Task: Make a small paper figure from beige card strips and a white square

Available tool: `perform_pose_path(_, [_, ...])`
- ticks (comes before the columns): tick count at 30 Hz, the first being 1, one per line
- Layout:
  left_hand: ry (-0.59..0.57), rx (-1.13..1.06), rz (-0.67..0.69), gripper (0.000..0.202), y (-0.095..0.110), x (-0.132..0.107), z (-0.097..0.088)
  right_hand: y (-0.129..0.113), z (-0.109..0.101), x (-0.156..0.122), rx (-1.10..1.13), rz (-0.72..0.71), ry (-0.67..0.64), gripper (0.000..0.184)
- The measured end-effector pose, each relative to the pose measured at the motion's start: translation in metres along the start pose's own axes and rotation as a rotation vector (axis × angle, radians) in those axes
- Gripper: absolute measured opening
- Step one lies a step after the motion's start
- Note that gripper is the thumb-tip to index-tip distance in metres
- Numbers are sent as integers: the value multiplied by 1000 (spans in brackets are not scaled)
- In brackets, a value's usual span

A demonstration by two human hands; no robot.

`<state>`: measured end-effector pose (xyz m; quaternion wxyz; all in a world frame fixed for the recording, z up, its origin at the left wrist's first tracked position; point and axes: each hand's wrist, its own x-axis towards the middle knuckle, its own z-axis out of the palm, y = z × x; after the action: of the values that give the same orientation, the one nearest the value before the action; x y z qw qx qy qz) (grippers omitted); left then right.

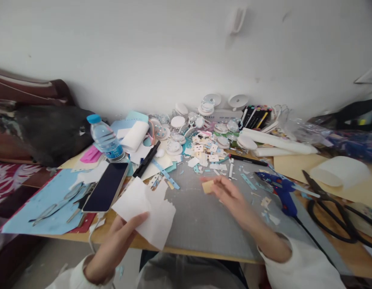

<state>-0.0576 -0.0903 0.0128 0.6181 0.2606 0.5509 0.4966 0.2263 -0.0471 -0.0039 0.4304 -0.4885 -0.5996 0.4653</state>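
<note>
My left hand (121, 237) pinches the lower edge of a white sheet of paper (144, 208) over the near edge of the table. My right hand (231, 196) is blurred by motion above the grey cutting mat (201, 216), and its fingertips hold a small tan piece of card (207, 186). A blue hot glue gun (282, 190) lies just right of that hand. A black smartphone (106, 186) lies face up to the left of the white sheet.
A water bottle (106, 138) stands at the left. White round lids, small paper scraps and markers (256, 114) crowd the back. Black scissors (327, 204) lie at the right, glasses (58, 202) on blue paper at the left. A dark bag (44, 132) rests far left.
</note>
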Motion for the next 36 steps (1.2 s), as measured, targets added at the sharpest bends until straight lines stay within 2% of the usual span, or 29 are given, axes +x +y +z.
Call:
perform_pose_path(4, [-96,7,-91,70,-21,-2,13,-12,9,-50,246,233,-162,20])
perform_pose_path(6, [-197,0,-161,68,-30,0,24,-15,13,-69,365,264,-228,15])
perform_pose_path(8, [-303,-19,-222,62,-37,2,34,-16,14,-81,435,258,-241,12])
perform_pose_path(10, [-372,-41,-256,59,-39,4,44,-14,10,-87,442,248,-172,12])
perform_pose_path(14, [-390,3,-286,46,-38,8,55,-4,2,-86,385,247,97,13])
perform_pose_path(16, [-428,65,-258,42,-38,9,58,1,1,-83,407,251,155,14])
perform_pose_path(20, [-537,251,-118,34,-45,12,61,6,1,-78,446,240,172,16])
perform_pose_path(23, [-552,463,64,34,-52,11,62,8,-5,-78,303,203,303,17])
perform_pose_path(25, [-591,558,112,39,-56,9,63,7,-11,-76,164,175,362,16])
perform_pose_path(27, [-646,577,52,42,-58,4,64,4,-16,-72,41,138,380,15])
perform_pose_path(29, [-700,555,-85,47,-59,-2,67,-2,-20,-66,-49,75,397,12])
perform_pose_path(32, [-743,490,-254,49,-59,-12,73,-12,-23,-59,-167,-119,489,6])
perform_pose_path(34, [-689,383,-279,49,-60,-16,77,-15,-25,-60,-248,-256,587,2])
perform_pose_path(36, [-581,223,-291,48,-63,-20,81,-16,-26,-66,-311,-340,687,5])
